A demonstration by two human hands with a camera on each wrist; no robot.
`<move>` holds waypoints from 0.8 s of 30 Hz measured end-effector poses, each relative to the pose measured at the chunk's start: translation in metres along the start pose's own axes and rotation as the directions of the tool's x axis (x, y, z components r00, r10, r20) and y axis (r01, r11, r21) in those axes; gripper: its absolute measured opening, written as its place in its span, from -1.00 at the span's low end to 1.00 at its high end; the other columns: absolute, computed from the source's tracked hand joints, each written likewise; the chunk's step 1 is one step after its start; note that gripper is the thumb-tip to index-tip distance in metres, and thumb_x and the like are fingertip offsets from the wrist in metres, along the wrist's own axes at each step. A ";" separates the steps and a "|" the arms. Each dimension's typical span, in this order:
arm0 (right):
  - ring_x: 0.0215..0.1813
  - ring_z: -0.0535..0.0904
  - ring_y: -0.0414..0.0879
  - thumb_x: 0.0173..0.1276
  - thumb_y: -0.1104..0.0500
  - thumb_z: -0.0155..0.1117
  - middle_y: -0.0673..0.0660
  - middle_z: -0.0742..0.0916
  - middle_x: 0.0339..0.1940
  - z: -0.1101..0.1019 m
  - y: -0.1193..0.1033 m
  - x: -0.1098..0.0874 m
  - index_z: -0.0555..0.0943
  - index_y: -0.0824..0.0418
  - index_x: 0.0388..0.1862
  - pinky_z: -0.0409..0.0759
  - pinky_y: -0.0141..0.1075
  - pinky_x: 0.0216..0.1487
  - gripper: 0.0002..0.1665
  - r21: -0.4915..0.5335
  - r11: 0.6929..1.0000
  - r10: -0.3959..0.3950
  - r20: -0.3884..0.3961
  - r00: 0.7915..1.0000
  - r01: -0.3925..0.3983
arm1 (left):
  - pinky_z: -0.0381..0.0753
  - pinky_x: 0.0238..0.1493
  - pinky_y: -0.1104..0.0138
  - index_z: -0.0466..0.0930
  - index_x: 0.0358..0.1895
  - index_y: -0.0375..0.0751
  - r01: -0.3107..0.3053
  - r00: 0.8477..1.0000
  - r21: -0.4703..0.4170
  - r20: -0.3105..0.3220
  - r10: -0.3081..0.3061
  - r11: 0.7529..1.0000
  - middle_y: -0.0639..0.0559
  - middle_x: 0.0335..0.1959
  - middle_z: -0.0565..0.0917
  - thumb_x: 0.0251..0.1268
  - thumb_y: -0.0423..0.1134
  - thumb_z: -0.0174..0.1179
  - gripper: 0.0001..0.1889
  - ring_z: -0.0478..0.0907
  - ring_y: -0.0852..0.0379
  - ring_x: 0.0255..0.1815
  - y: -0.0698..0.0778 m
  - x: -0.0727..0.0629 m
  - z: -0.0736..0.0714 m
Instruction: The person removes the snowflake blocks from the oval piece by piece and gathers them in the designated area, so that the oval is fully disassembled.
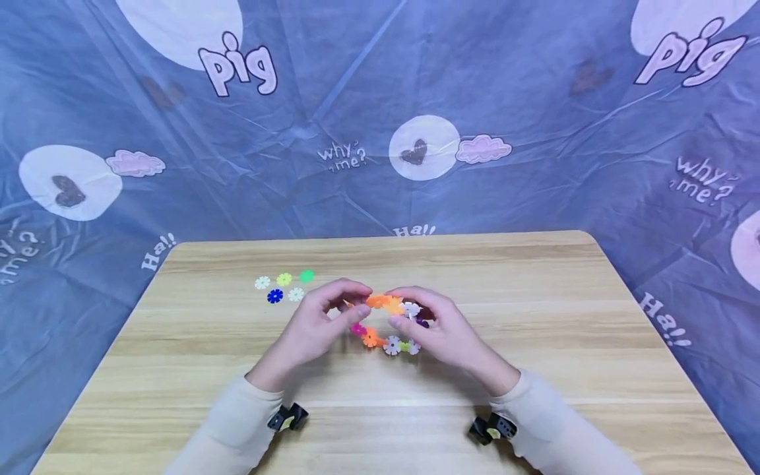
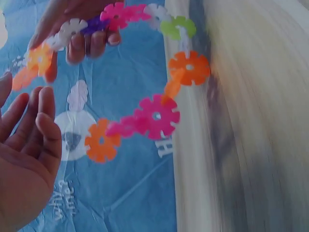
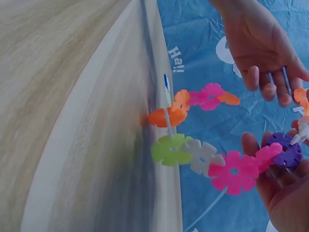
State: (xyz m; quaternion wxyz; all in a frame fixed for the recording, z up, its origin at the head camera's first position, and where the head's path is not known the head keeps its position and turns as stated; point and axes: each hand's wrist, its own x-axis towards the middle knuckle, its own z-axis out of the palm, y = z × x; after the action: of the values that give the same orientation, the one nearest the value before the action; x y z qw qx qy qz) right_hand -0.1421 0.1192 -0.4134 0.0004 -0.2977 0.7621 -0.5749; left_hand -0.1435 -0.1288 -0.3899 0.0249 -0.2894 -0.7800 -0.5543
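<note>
A chain of linked flower-shaped plastic discs (image 1: 392, 345) hangs in a loop above the table, in orange, pink, white, green and purple. My left hand (image 1: 323, 320) is at its upper left, thumb and forefinger pinching an orange disc (image 1: 375, 301); its other fingers are loosely bent. With my right hand (image 1: 442, 326) I hold the chain's right side, fingers behind a purple disc (image 3: 285, 150) and a white disc (image 2: 72, 31). One chain end, an orange disc (image 2: 102, 140), dangles free near my left palm in the left wrist view.
Several loose discs lie at the table's back left, among them a blue disc (image 1: 275, 296), a yellow disc (image 1: 284, 279) and a green disc (image 1: 306, 276). The wooden table (image 1: 380, 422) ends at a printed blue cloth (image 1: 356, 99). Black cameras sit on both wrists.
</note>
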 end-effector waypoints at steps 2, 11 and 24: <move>0.04 0.65 -0.06 0.41 0.13 0.37 -0.07 0.70 0.10 0.002 -0.001 0.001 0.62 -0.02 0.20 0.66 -0.17 0.06 -0.61 -0.027 1.000 -0.012 0.002 1.000 0.012 | 0.61 -0.28 0.29 0.68 0.03 -0.07 -0.034 0.999 -0.014 -0.007 0.034 0.999 0.11 -0.16 0.71 0.38 -0.32 0.29 -0.79 0.58 0.09 -0.29 0.002 0.001 0.004; 0.08 0.62 -0.15 0.39 0.09 0.40 -0.13 0.71 0.05 0.009 -0.001 0.005 0.63 -0.08 0.19 0.61 -0.14 0.09 -0.60 -0.064 0.998 -0.020 0.022 1.000 0.021 | 0.62 -0.31 0.27 0.75 -0.13 -0.11 -0.084 0.995 -0.050 -0.059 0.081 0.995 0.10 -0.18 0.72 0.34 -0.35 0.31 -0.88 0.60 0.10 -0.29 0.000 0.000 0.012; -0.27 0.65 -0.06 0.45 0.07 0.32 0.04 0.69 -0.16 0.020 0.008 0.000 0.57 0.02 0.24 0.70 -0.25 -0.27 -0.59 0.022 0.996 0.088 -0.005 0.996 -0.088 | 0.57 -0.37 0.37 0.72 -0.24 -0.15 0.048 0.954 -0.039 -0.295 -0.057 0.998 0.08 -0.37 0.71 0.31 -0.26 0.34 -0.94 0.57 0.02 -0.39 -0.005 -0.003 0.019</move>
State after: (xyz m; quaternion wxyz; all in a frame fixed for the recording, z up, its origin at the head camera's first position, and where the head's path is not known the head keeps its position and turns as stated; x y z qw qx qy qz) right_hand -0.1388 0.1035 -0.4270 0.0264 -0.2621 0.7682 -0.5835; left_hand -0.1379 -0.1143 -0.4029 0.1221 -0.1828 -0.7660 -0.6041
